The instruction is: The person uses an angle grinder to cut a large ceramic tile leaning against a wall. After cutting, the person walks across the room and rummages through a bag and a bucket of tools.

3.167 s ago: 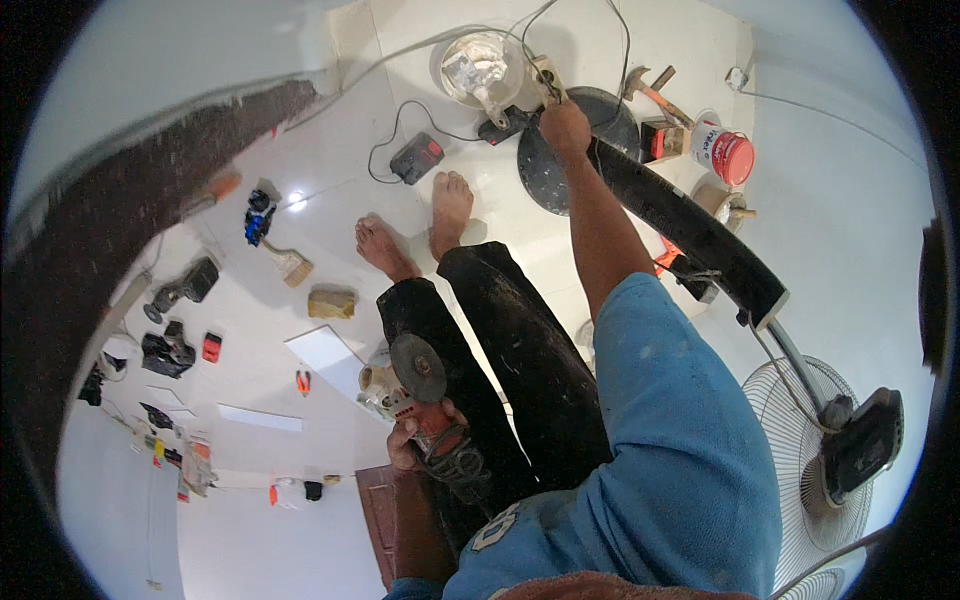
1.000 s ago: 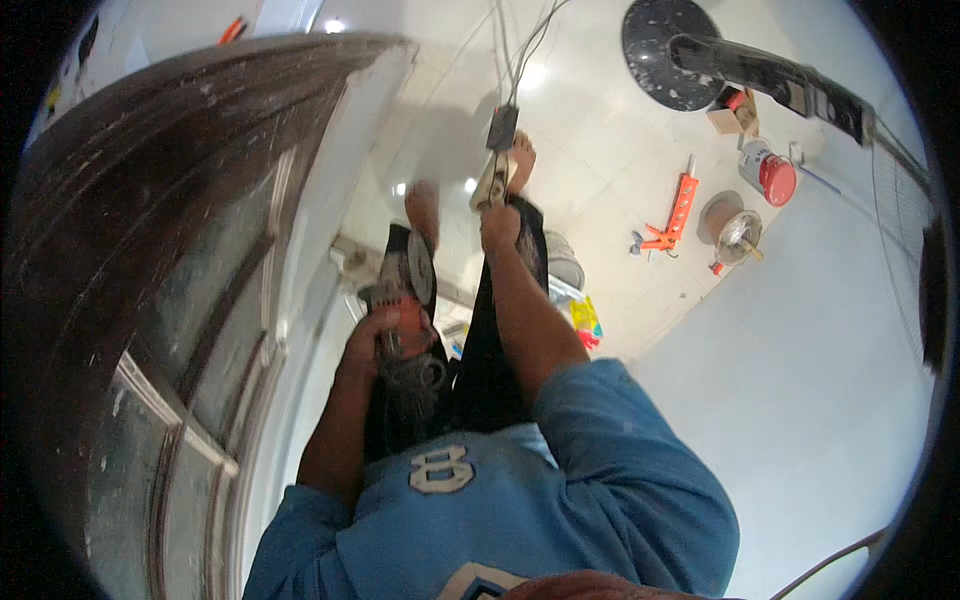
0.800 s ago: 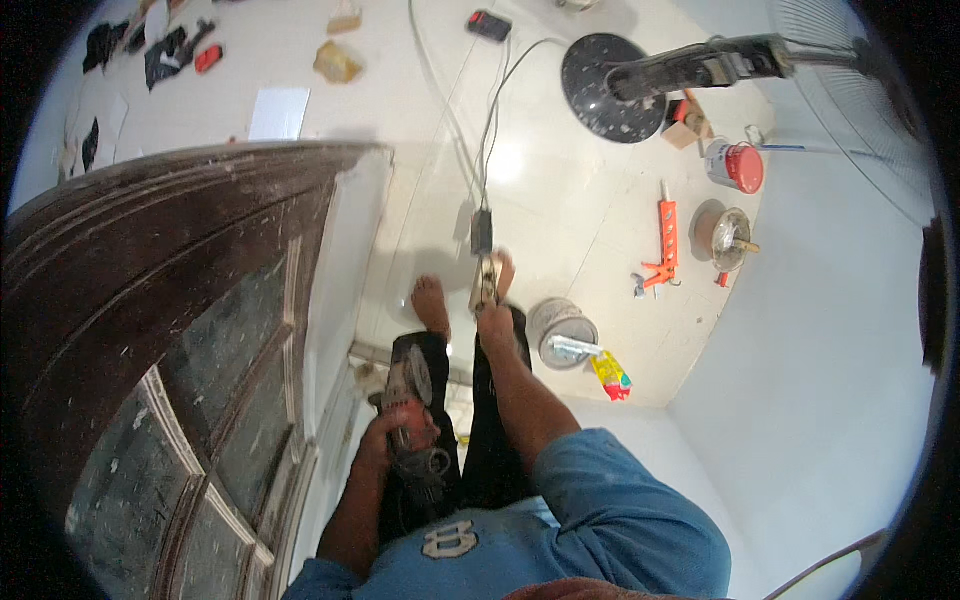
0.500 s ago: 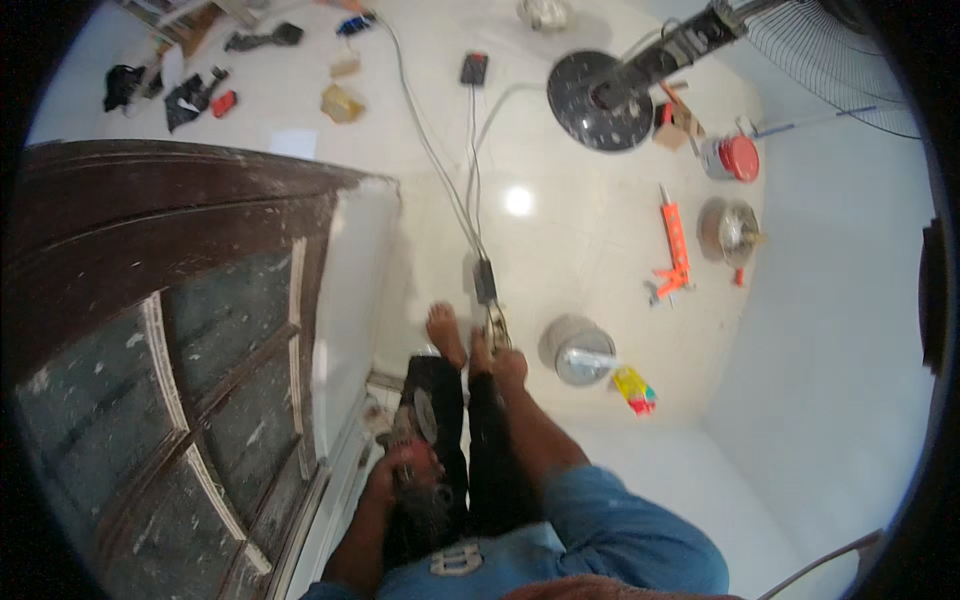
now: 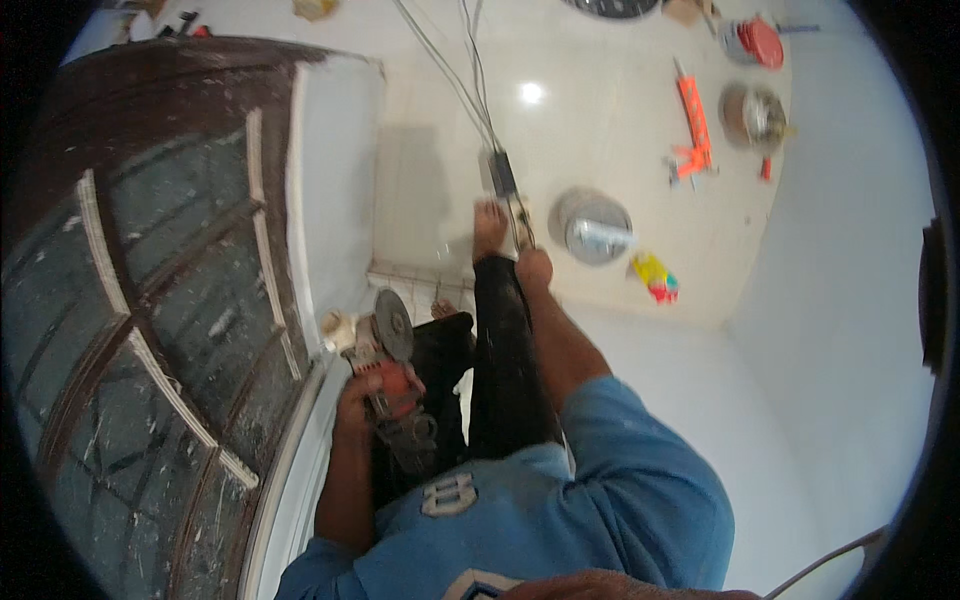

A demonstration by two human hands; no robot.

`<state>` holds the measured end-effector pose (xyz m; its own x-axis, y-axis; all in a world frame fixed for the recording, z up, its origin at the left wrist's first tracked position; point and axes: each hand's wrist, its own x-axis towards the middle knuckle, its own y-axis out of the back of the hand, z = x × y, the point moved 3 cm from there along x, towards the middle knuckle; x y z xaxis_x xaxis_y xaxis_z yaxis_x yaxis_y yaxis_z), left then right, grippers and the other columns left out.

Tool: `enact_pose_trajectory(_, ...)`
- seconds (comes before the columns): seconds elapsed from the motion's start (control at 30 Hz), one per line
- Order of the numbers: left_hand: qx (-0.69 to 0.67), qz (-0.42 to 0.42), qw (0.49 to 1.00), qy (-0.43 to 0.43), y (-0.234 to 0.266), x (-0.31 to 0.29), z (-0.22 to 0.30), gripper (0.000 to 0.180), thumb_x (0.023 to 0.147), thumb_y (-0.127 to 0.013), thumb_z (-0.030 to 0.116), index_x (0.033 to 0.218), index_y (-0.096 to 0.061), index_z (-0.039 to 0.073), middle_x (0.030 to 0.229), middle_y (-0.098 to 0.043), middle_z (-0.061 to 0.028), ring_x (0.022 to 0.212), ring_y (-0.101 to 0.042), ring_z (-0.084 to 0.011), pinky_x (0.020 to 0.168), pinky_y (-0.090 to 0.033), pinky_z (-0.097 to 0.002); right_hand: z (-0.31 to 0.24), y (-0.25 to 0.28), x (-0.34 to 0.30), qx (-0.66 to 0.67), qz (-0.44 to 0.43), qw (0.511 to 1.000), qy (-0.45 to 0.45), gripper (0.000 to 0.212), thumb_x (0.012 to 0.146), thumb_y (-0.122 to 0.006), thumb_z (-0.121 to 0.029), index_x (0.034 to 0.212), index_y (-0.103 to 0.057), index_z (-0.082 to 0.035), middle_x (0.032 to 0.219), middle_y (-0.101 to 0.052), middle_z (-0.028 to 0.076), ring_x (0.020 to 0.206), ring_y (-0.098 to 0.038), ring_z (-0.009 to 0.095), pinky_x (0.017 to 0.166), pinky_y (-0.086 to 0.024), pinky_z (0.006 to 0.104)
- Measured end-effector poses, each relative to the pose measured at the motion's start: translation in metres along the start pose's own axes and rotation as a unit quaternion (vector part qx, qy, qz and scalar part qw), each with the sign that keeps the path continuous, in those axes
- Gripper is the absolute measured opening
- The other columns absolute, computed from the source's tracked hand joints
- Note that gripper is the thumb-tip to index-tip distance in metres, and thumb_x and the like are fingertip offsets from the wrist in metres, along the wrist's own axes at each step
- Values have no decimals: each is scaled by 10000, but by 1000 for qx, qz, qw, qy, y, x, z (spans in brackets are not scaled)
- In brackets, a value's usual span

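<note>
My left hand (image 5: 365, 395) is wrapped round the red body of an angle grinder (image 5: 398, 388), held low beside my left leg. Its grey disc (image 5: 393, 325) points up and away from me, standing on edge. A cream-coloured rounded piece (image 5: 340, 328) shows beside the grinder's head; I cannot tell whether it is attached. My right arm is stretched forward, with the right hand (image 5: 535, 268) closed on a looped dark power cord (image 5: 520, 222). Just beyond it lies a black box-shaped connector (image 5: 502, 174) on the cord. The right fingers are partly hidden.
A dark paint-spotted door with panes (image 5: 190, 260) stands at left by a white wall end (image 5: 340, 150). On the pale floor are a bucket (image 5: 592, 228), a yellow packet (image 5: 655, 277), an orange caulking gun (image 5: 692, 125), a red-lidded pail (image 5: 757, 43) and trailing cables (image 5: 470, 90).
The view has shifted forward, with floor things sliding up the picture or partly out of it. The grinder has come up and shows more clearly. Both hands keep their holds.
</note>
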<state>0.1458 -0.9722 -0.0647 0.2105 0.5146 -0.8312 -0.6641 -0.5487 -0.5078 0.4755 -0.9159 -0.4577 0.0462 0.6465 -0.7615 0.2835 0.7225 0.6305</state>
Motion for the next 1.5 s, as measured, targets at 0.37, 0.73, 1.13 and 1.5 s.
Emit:
enact_pose_trajectory(0.37, 26, 54, 997, 51, 49, -12, -60, 667, 860, -802, 409, 1295, -590, -51, 1081, -736, -209, 962, -772, -346, 819, -658, -448, -11, -6, -38, 152, 88, 981, -85, 486, 1077, -491, -374, 1016, -736, 41, 1012, -735, 311, 1039, -727, 492, 945, -553, 578)
enact_pose_trajectory(0.73, -36, -9, 999, 14, 166, -34, -173, 650, 811, -794, 345, 1289, -611, -57, 1070, -736, -209, 928, -770, -360, 840, -651, -471, 14, -77, 38, 3, 65, 994, 90, 421, 1017, -489, -346, 919, -744, -27, 903, -731, 297, 880, -722, 486, 808, -565, 609)
enact_pose_trajectory(1.13, -95, 91, 991, 17, 175, -39, -203, 677, 810, -835, 403, 1274, -625, -43, 1043, -742, -213, 877, -773, -328, 674, -650, -405, -60, -83, 67, 500, -145, 850, -80, 529, 1115, -540, -440, 1361, -605, 24, 935, -775, 148, 672, -649, 215, 595, -515, 355)
enact_pose_trajectory(1.5, -45, 2, 999, -27, 200, -28, -213, 605, 797, -824, 416, 1173, -683, -36, 970, -753, -201, 798, -759, -324, 630, -622, -406, 77, -87, -172, 448, -93, 870, -182, 413, 1053, -645, -316, 1334, -641, -14, 1065, -771, 140, 794, -708, 237, 660, -545, 371)
